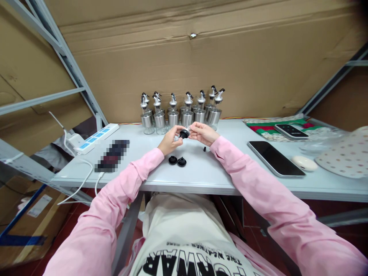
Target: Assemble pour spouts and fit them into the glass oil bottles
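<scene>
Pink sleeves (120,199) lead to dispenser bottles (181,111), black caps (177,161), phone (275,157).

Partial "WAR" on apron (184,245)

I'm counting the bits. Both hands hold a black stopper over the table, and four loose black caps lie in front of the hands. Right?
Not quite. The head view shows two loose black caps, not four. Both the left hand and right hand do hold the black stopper over the table.

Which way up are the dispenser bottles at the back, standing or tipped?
Standing. The dispenser bottles sit upright in a row on the table, steel bases down, pour spouts on top, against the cardboard wall.
</scene>
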A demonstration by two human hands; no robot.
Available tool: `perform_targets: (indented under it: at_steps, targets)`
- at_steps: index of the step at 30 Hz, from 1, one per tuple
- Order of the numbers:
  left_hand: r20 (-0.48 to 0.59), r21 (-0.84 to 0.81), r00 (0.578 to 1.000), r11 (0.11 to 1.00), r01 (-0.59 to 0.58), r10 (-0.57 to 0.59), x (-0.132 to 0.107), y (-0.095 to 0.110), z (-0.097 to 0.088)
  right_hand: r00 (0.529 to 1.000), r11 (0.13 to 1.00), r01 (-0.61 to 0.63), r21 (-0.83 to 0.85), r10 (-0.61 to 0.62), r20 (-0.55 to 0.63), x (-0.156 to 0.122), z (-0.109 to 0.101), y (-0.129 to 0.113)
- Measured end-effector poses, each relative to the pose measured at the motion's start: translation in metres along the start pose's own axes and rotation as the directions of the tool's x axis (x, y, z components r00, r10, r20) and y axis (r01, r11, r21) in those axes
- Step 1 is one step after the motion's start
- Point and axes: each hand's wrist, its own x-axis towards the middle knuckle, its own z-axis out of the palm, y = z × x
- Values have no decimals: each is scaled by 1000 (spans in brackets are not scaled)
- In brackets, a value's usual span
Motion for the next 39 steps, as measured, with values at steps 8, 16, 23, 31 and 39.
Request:
perform_targets:
  at_steps: [8, 16, 23, 31, 39]
  targets:
    - [3, -87, 1000, 996, -7, 7, 0, -1, 2, 1000, 1000, 20, -23, -20, -4, 0, -1, 1]
    - [-15, -65, 1000, 998, 9, -10, -1, 0, 1, 1000, 1000, 0, -22, 0, 24, 0, -1, 1]
    - [-44, -28, 999, 1000, 11, -12, -1, 0, 1, 999, 999, -17, -31, 18, 27, -2, 1, 1]
    - [-72, -5, 997, 1000, 8, -8, 2, -8, 0, 963, 907, 192, -375, -248, -107, 2, 9, 5]
    - [-55, 8, 996, 998, 63, -63, 1, -11, 0, 967, 877, 231, -421, -255, -2, 4, 11, 10]
